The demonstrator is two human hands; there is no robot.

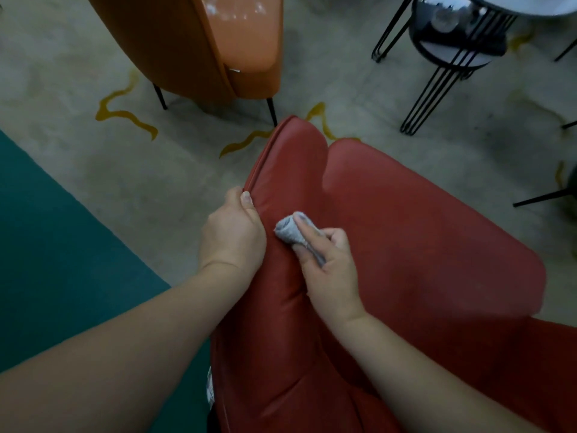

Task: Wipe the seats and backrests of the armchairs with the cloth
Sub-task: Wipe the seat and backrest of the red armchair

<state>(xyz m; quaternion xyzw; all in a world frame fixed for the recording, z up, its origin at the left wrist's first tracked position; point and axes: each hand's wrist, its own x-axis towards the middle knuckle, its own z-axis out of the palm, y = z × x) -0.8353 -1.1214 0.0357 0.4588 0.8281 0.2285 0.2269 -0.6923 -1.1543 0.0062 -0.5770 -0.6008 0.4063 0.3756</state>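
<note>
Biggest thing in view is the red armchair (406, 245), filling the lower right, its smooth leather-like skin looking slick and padded, so I'd judge it gives under pressure and lets a cloth slide easily; heavy enough, by the look of it, to stay put while being rubbed. Beyond it at the top stands the orange armchair (218, 48) on thin dark legs, glossy with reflections on its seat, well apart from the red one and with no hand on it. Top right, a wire-legged side table (449, 57) carries a dark lower shelf with what may be a glass globe on it, too dim to tell what it holds. Down to the hands now: the left hand (232, 232) curls over the piped edge of the red chair's upright cushion, fingers wrapped behind, thumb on the seam, steadying it. The right hand (327, 257) pinches the cloth (288, 229), a small grey rag rolled round the fingertips and pressed against the red panel just beside the left thumb. Soft, light, floppy stuff; bunched tight like this seems the sensible hold, since a loose edge would likely drag and fold.
</note>
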